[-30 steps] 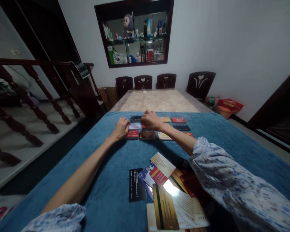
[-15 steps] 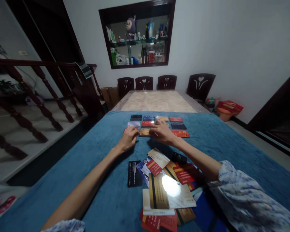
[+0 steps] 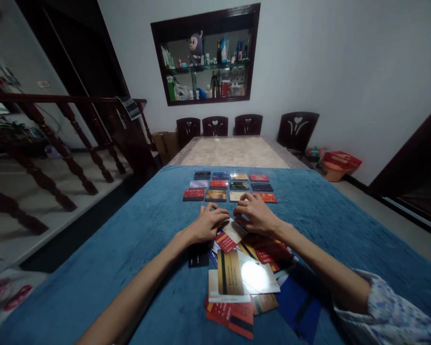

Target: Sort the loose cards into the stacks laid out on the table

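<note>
My left hand (image 3: 209, 224) is over the near pile of cards, palm down, its fingers stretched toward a cream and red card (image 3: 234, 231). The fingertips meet or hover at that card's upper left edge; I cannot tell which. On the other side, my right hand (image 3: 256, 215) has bent, parted fingers by the card's upper right corner. A black card (image 3: 198, 256) lies partly under my left hand. Lower in the pile are a gold card with a dark stripe (image 3: 230, 273) and red cards (image 3: 233, 314). Beyond my hands, several cards stand in neat rows, including a gold card (image 3: 216, 195).
A blue cloth (image 3: 136, 235) covers the near part of the table; its far part is a beige marbled top (image 3: 233, 151). Dark chairs (image 3: 215, 125) stand behind. A wooden railing (image 3: 64, 158) runs along the left, and an orange bin (image 3: 333, 171) is at the right.
Both hands have drawn back from the card rows to the near pile. The gold card in the front row lies uncovered, with a pale card to its right now showing. The view shifted slightly.
</note>
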### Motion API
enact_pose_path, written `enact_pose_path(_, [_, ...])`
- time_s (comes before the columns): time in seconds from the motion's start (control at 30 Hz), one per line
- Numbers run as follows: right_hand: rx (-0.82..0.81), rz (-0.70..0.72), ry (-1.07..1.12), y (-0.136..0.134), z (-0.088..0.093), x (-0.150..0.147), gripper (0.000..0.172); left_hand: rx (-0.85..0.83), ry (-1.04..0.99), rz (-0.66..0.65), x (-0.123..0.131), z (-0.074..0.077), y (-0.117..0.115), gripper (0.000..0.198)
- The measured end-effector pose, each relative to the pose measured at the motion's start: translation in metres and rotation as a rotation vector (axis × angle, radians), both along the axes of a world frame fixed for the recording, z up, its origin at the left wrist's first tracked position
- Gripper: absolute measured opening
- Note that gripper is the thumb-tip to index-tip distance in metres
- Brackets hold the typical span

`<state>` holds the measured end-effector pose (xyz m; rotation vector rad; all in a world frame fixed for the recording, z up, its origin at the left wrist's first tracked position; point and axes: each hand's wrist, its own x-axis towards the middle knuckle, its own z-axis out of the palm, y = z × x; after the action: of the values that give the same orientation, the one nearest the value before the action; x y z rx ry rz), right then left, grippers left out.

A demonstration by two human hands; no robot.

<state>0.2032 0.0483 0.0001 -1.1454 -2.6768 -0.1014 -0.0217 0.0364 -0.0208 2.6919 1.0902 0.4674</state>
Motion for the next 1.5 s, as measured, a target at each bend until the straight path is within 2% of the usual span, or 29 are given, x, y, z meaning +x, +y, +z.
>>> enact_pose_path(0.2, [-0.062, 0.022, -0.039, -0.016, 0.006, -0.002, 0.021, -0.098, 0.070, -0.021, 0.003, -0.004, 0.000, 0.053])
enact_pose_path(0.57, [-0.159, 0.041, -0.091, -0.024, 0.001, -0.009, 0.031, 0.011, 0.057, 0.036, -0.022, -0.015, -0.005, 0.038])
enact_pose_path(0.93, [-0.250, 0.036, -0.046, -0.015, -0.008, 0.001, 0.031, 0.073, 0.049, 0.030, -0.028, -0.013, -0.008, 0.029])
enact_pose_path(1.23, [-0.216, 0.055, -0.003, -0.013, -0.009, 0.004, 0.023, 0.150, 0.004, -0.015, -0.030, -0.019, -0.006, 0.029])
enact_pose_path(1.5, [-0.142, 0.018, 0.065, -0.006, -0.017, 0.001, 0.025, 0.174, -0.093, 0.014, -0.027, -0.023, -0.002, 0.030])
